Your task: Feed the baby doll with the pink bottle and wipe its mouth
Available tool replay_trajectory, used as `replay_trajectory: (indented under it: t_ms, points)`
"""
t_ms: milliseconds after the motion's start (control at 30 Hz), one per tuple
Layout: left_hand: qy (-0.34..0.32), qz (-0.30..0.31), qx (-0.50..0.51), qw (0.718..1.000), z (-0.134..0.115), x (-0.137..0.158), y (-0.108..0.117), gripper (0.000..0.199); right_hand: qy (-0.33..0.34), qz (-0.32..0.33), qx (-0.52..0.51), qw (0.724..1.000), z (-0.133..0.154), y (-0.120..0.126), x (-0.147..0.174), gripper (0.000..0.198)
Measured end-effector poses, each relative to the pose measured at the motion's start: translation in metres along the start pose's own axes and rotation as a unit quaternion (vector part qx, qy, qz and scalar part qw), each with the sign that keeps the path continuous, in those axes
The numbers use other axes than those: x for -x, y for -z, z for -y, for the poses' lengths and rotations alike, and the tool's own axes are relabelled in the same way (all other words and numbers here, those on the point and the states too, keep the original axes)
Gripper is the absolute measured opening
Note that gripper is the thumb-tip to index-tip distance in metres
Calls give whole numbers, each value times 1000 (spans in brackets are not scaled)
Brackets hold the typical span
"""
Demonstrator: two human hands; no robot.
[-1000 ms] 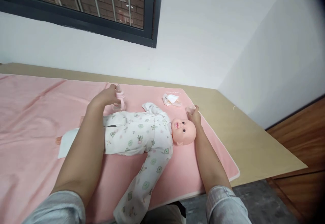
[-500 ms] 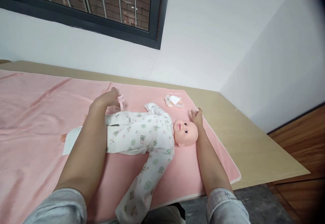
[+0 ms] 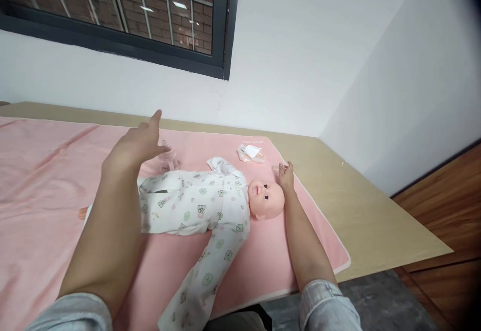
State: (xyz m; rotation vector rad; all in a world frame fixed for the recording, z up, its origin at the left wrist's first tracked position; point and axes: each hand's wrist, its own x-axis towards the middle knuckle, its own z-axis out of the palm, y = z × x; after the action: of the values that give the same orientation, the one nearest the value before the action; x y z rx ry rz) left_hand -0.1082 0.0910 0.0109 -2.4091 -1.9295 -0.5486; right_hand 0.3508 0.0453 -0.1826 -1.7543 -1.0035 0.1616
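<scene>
A baby doll [image 3: 266, 201] lies face up on the pink blanket [image 3: 240, 276], its head to the right. It wears a white printed romper [image 3: 195, 201] with one long sleeve stretched toward me. Above its legs stands a clear pink-topped baby bottle [image 3: 170, 158]. My left hand [image 3: 141, 138] is raised beside the bottle, fingers apart and holding nothing. Past the doll's head, my right hand [image 3: 286, 175] has its fingers curled at a small clear cap [image 3: 275, 170], which is partly hidden. My left forearm covers much of the doll's lower legs.
A small clear packet with white and orange contents [image 3: 251, 152] lies near the blanket's far edge. The wooden tabletop [image 3: 361, 211] shows along the back and right. Behind it are a white wall [image 3: 281, 60] and a dark-framed barred window [image 3: 221, 25].
My left hand has let go of the bottle, lifted and moved left, its fingers now spread. My right hand stays by the doll's head. The whole view has shifted slightly.
</scene>
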Motion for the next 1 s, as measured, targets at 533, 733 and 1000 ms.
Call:
replay_trajectory:
  t_ms: [533, 733, 1000]
  points:
    - [-395, 288, 83, 868, -202, -13, -83, 42, 83, -134, 5, 987, 15, 3, 6, 63]
    - [-347, 438, 85, 825, -229, -33, -121, 42, 241, -140, 3, 960, 33, -1, 13, 47]
    - [-257, 554, 202, 765, -246, -25, -140, 34, 269, 2, -5, 963, 48, -11, 27, 42]
